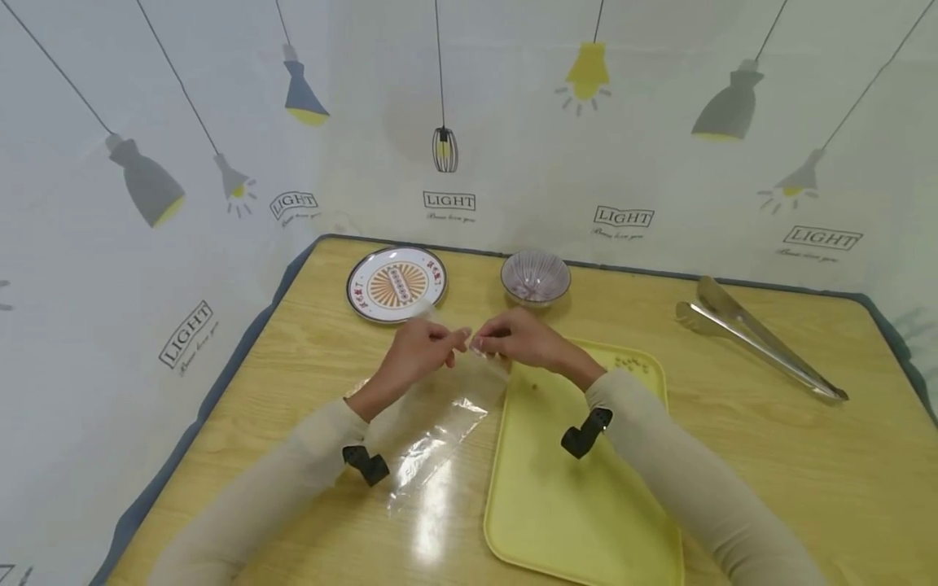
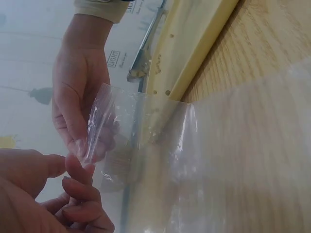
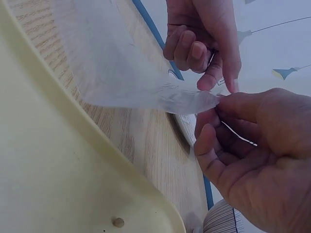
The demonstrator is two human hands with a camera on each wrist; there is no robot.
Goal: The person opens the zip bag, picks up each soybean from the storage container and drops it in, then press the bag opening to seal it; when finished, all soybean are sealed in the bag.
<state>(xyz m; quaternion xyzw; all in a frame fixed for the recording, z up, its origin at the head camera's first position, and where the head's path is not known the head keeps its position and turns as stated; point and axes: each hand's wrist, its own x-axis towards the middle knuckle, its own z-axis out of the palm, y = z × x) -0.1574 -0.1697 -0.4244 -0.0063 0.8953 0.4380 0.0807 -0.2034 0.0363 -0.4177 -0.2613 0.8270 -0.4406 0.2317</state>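
Observation:
A clear plastic bag [image 1: 447, 415] hangs from both hands above the wooden table, just left of the yellow tray [image 1: 579, 488]. Its top edge is pinched between the thumb and fingers of my left hand [image 1: 419, 352]. Close beside it, my right hand [image 1: 529, 338] pinches the same gathered edge, with the fingertips of the two hands almost meeting. The right wrist view shows the bunched plastic [image 3: 189, 101] at the thumb tip. From the left wrist, the bag's folded corner [image 2: 99, 116] lies over the right hand's fingers.
Behind the hands stand a round patterned plate [image 1: 396, 285] and a striped bowl [image 1: 536, 278]. Metal tongs [image 1: 762, 338] lie on the right of the table [image 1: 791, 472]. Several small brown bits [image 1: 632, 364] sit at the tray's far right corner, and one lies nearer the hands.

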